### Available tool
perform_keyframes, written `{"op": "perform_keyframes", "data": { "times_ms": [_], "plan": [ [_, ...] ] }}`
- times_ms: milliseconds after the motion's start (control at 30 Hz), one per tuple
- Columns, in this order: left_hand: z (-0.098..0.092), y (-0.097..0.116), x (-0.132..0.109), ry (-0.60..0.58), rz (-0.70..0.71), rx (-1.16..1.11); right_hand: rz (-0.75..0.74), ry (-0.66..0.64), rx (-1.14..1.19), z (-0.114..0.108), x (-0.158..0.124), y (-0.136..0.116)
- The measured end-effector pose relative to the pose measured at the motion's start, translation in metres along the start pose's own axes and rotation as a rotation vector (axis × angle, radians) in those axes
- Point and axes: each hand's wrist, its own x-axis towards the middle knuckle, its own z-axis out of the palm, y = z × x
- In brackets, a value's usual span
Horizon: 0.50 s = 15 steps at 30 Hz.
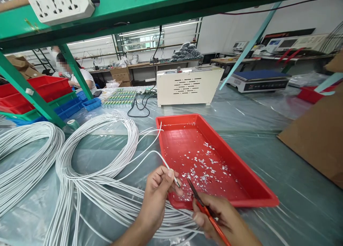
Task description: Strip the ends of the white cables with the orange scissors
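White cable loops from the coil to the left hand, pinched near its dark tip over the red tray; the right hand grips orange-handled cutters alongside. A misaimed squeeze could nick a fingertip; coil tension could tug the end loose.

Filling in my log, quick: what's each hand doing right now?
Left hand: closed, pinching a thin white round cable near its dark-tipped end.
Right hand: closed, holding an orange-handled dark metal hand tool.
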Motion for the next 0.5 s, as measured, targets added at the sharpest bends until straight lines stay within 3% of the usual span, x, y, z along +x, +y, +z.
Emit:
{"op": "perform_keyframes", "data": {
  "times_ms": [67,233,500],
  "plan": [
    [-0.0012,0.0,-0.0004,0.003,0.012,0.021,-0.004,-0.016,0.058,-0.0023,-0.0009,0.0007],
    [-0.0024,0.0018,-0.0031,0.013,0.113,0.166,0.074,-0.242,0.173,-0.0079,-0.0057,-0.0004],
    [-0.0001,0.0046,-0.004,0.029,0.16,0.244,0.139,-0.286,0.185,-0.0085,-0.0069,-0.0083]
  ]
}}
